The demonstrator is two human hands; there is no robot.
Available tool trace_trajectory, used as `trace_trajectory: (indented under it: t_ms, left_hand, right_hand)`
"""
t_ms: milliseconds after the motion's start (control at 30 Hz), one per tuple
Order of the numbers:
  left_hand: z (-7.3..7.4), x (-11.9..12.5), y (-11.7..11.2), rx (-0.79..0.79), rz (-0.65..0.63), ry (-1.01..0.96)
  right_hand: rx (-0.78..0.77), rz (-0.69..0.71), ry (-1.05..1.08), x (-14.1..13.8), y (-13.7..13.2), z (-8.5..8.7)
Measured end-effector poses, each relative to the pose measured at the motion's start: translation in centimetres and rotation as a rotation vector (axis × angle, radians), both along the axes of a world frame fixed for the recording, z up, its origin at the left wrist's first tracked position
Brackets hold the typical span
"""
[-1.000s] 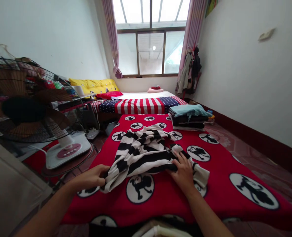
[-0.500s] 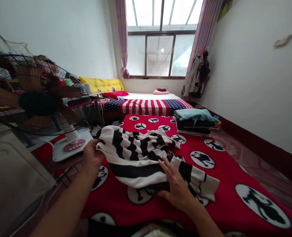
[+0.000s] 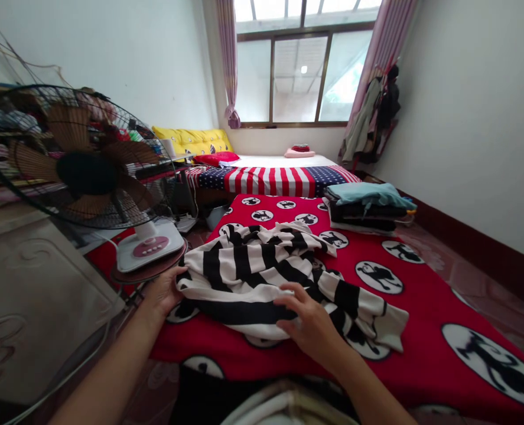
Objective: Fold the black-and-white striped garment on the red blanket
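A black-and-white striped long-sleeved top lies rumpled on the red blanket, one sleeve stretched out to the right. At its left edge my left hand is closed on the fabric, the thumb over the cloth and the other fingers partly hidden. My right hand rests at the front middle of the top, its fingers bent but apart. Those fingertips touch or hover just over a black stripe; I cannot tell which.
Folded clothes are stacked at the bed's far right. A wire-caged fan stands on a stool to the left, close to my left arm. Beyond is another bed with a stars-and-stripes cover, below the window.
The top's left edge is lower and flatter on the bed, with my left hand still on it. My right hand's fingers have bent more. The view has tipped down and shifted left.
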State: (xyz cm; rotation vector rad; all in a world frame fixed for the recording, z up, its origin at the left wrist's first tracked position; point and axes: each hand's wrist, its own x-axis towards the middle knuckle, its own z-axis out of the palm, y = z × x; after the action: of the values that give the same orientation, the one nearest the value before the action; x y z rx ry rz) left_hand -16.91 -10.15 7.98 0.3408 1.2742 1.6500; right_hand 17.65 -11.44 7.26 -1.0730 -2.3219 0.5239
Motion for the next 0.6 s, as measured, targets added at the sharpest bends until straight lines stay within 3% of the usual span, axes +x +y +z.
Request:
trace_trajectory:
  t_ms: [133, 233, 300, 433, 500, 600]
  left_hand:
    - [0.0, 0.8, -0.4, -0.067, -0.122, 0.028]
    - [0.2, 1.2, -0.6, -0.045, -0.191, 0.121]
    - [0.7, 1.7, -0.7, -0.027, -0.2, 0.176]
    - [2.4, 3.8, -1.2, 0.074, -0.216, 0.219]
    - [3.1, 5.9, -1.6, 0.128, -0.27, 0.229]
    - [3.2, 10.2, -2.6, 0.202, -0.478, 0.284]
  right_hand:
    - [0.07, -0.204, -0.176, -0.6, 1.9, -1.0]
    - [0.022, -0.129, -0.244, -0.7, 1.2, -0.3]
    - [0.007, -0.001, -0.137, -0.7, -0.2, 1.1]
    - [-0.052, 0.173, 0.339, -0.8, -2.4, 4.2]
    - [-0.09, 0.13, 0.496, -1.2, -2.3, 4.4]
    - [-0.152, 0.006, 0.497, -2.5, -1.4, 2.8]
